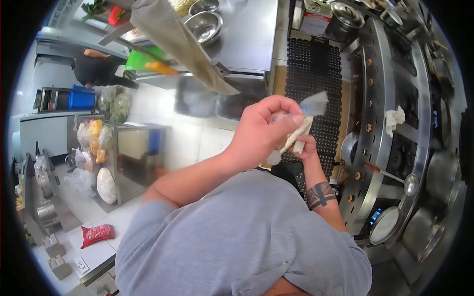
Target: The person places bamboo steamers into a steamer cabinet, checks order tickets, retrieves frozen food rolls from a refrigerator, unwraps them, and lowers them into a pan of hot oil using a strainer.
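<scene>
In front of my chest, my left hand (pixel 266 128) is closed in a pinch. A piece of clear plastic wrap (pixel 315 104) with a small blue mark sticks out past its fingertips. Just below and to the right, my right hand (pixel 307 147) grips a pale cream, folded-looking item (pixel 297 135); its exact kind is unclear. A small whitish round end (pixel 274 158) shows under my left hand, and I cannot tell whether it belongs to the same item. My left fingers partly hide what lies between the two hands.
On the right runs a stove (pixel 365 133) with a pan (pixel 386 225) over a blue flame, a ladle (pixel 410 184) and a crumpled white cloth (pixel 395 120). Ahead are a black rubber mat (pixel 313 74) and a steel counter (pixel 249 34) with metal bowls (pixel 203 27). A person (pixel 94 66) stands far left.
</scene>
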`<state>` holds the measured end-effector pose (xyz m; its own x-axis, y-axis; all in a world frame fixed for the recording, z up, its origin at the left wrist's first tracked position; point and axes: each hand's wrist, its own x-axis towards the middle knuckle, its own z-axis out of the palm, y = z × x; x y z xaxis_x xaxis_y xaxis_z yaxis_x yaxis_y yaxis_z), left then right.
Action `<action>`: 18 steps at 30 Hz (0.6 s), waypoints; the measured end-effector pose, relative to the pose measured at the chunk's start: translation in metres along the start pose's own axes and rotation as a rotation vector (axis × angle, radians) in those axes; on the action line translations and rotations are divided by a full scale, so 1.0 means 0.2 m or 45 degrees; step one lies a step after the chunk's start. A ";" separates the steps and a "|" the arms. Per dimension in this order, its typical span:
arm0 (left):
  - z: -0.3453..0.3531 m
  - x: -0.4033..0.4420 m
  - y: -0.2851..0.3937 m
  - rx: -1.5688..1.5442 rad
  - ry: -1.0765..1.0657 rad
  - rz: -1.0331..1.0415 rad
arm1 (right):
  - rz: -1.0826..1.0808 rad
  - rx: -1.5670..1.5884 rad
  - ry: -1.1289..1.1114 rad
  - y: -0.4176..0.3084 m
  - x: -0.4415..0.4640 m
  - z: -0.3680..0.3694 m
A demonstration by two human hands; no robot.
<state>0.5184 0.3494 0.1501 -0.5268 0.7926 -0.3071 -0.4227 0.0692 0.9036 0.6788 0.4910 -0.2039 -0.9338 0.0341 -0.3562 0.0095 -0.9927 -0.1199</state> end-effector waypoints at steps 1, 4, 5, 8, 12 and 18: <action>-0.06 -0.02 0.05 0.034 -0.031 0.056 | 0.010 -0.042 -0.036 0.03 0.04 0.02; -0.31 -0.10 0.13 0.455 -0.220 0.346 | -0.081 0.008 0.057 0.11 0.15 0.09; -0.41 -0.10 0.15 0.793 -0.374 0.552 | -0.161 0.053 0.168 0.13 0.18 0.09; -0.80 -0.02 -0.09 1.526 -0.591 0.468 | -0.182 -0.530 0.213 0.15 0.20 -0.14; -1.77 0.34 -1.09 1.945 -0.431 0.078 | -0.097 -0.097 0.296 0.22 0.14 0.09; -2.96 0.82 -1.68 2.154 0.474 -0.458 | -0.240 -0.010 0.475 0.30 -0.01 0.02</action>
<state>0.1367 0.0979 -0.3807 -0.8142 0.4479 -0.3693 0.4823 0.8760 -0.0008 0.6808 0.4319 -0.2072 -0.7260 0.2561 -0.6382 -0.1455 -0.9643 -0.2214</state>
